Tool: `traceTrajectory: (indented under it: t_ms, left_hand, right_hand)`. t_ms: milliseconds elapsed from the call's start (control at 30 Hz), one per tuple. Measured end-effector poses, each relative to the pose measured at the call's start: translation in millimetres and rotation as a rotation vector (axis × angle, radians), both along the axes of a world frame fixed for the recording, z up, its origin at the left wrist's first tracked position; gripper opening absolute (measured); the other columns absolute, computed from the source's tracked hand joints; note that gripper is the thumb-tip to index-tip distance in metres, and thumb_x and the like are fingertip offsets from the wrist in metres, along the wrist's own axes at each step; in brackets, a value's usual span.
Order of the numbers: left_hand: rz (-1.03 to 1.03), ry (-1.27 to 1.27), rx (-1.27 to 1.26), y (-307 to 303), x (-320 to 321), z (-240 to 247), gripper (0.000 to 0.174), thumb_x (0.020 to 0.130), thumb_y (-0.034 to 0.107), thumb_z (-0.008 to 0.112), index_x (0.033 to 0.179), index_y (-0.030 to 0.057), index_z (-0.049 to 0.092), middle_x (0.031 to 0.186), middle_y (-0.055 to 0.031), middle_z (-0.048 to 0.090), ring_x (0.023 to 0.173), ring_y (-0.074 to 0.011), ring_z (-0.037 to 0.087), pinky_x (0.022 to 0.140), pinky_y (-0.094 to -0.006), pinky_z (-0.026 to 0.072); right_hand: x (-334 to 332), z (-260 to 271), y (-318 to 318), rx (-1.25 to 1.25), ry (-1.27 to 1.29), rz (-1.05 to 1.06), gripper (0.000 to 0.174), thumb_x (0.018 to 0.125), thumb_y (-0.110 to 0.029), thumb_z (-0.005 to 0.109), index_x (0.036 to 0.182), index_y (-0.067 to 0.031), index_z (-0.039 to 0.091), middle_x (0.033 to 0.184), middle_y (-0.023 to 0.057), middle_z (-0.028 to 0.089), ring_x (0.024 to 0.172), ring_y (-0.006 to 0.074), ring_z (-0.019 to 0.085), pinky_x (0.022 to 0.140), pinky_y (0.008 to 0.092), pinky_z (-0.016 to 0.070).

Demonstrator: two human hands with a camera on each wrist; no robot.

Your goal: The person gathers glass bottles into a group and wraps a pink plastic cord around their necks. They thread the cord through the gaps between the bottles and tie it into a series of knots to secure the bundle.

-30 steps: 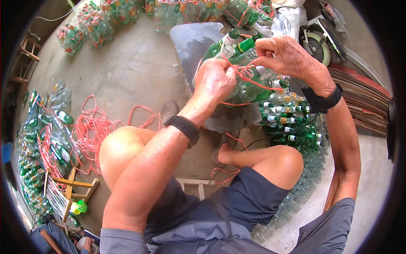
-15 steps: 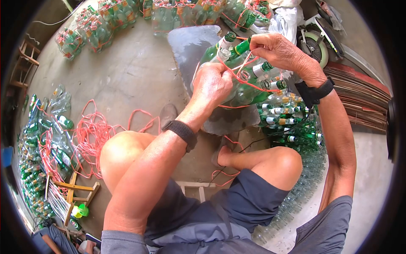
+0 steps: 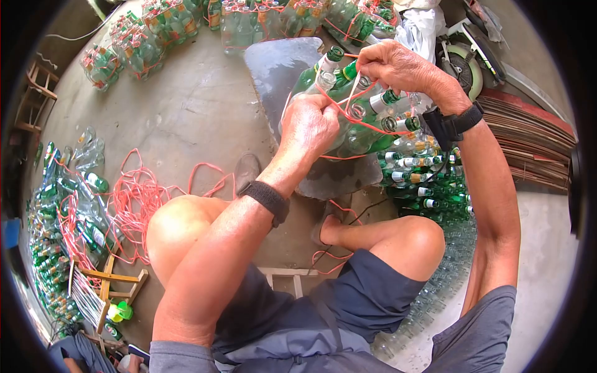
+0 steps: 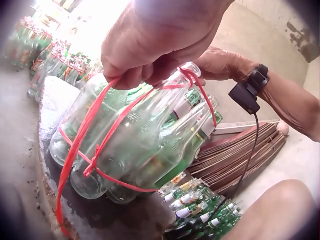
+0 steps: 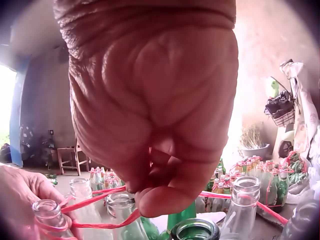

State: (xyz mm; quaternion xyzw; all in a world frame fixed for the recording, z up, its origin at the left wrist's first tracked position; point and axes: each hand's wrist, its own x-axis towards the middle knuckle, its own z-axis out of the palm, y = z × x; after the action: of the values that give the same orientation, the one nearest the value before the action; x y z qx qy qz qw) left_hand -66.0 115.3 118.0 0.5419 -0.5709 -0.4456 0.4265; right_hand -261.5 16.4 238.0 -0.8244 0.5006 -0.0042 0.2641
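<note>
A bundle of green and clear glass bottles [image 3: 351, 142] stands upright on a grey slab [image 3: 264, 68], bound low down with red plastic twine [image 4: 120, 184]. My left hand [image 3: 309, 125] grips a strand of the twine at the near left side of the bundle, as the left wrist view shows. Above the far bottle necks my right hand [image 3: 398, 67] pinches another strand between thumb and fingers. Twine runs between the two hands and loops around several necks. In the right wrist view, the palm hides part of the bottle tops.
Tied bottle bundles [image 3: 140, 50] line the back. Loose bottles [image 3: 429, 177] stand at the right, beside stacked flat brown sheets [image 3: 528, 143]. On the left floor lie a heap of red twine [image 3: 140, 202] and more bottles [image 3: 56, 248], near a wooden stool [image 3: 109, 280].
My right hand has moved left and slightly away from me, drawing its strand over the necks. The left hand has shifted slightly left, keeping its grip on the twine.
</note>
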Motion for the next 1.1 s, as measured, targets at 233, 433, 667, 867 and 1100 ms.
traceTrajectory:
  t_ms: [233,433,667,867,1100]
  left_hand:
    - [-0.028,-0.026,0.048,1,2,5,0.024,0.094,0.019,0.062,0.103,0.0088,0.082,0.092,-0.0251,0.074,0.093,-0.0445,0.072,0.084,-0.0494,0.0556]
    - [-0.049,-0.046,0.086,3,8,9,0.025,0.093,0.019,0.063,0.104,0.0072,0.082,0.093,-0.0256,0.074,0.096,-0.0436,0.073,0.088,-0.0488,0.0556]
    - [-0.032,-0.109,0.071,1,13,1,0.026,0.090,0.016,0.060,0.098,0.0063,0.082,0.095,-0.0259,0.075,0.094,-0.0455,0.073,0.088,-0.0512,0.0565]
    - [-0.023,-0.203,0.035,4,18,3,0.035,0.095,0.031,0.072,0.082,-0.0005,0.076,0.058,-0.0092,0.062,0.057,-0.0130,0.058,0.059,-0.0387,0.0501]
    - [-0.008,-0.274,0.092,4,25,19,0.024,0.084,0.019,0.063,0.091,0.0054,0.082,0.093,-0.0256,0.076,0.094,-0.0465,0.073,0.089,-0.0533,0.0575]
  right_hand:
    - [8,0,-2,0.024,0.093,-0.026,0.017,0.103,-0.013,0.063,0.106,-0.0004,0.074,0.065,0.0027,0.065,0.047,0.0109,0.063,0.043,0.0290,0.0489]
    - [8,-5,-1,0.018,0.132,-0.037,0.020,0.102,-0.008,0.060,0.112,-0.0005,0.076,0.067,0.0040,0.068,0.047,0.0120,0.065,0.040,0.0288,0.0485]
    - [3,-9,-5,0.070,0.146,-0.051,0.023,0.102,-0.005,0.059,0.116,-0.0014,0.077,0.068,0.0030,0.070,0.043,0.0112,0.063,0.038,0.0279,0.0480]
    - [6,-8,-1,0.095,0.118,-0.074,0.024,0.102,-0.004,0.058,0.116,-0.0019,0.077,0.069,0.0036,0.070,0.043,0.0114,0.063,0.039,0.0284,0.0479]
    - [1,-15,-6,0.149,0.072,-0.107,0.026,0.101,-0.002,0.058,0.118,-0.0025,0.077,0.069,0.0029,0.069,0.045,0.0101,0.062,0.039,0.0283,0.0469]
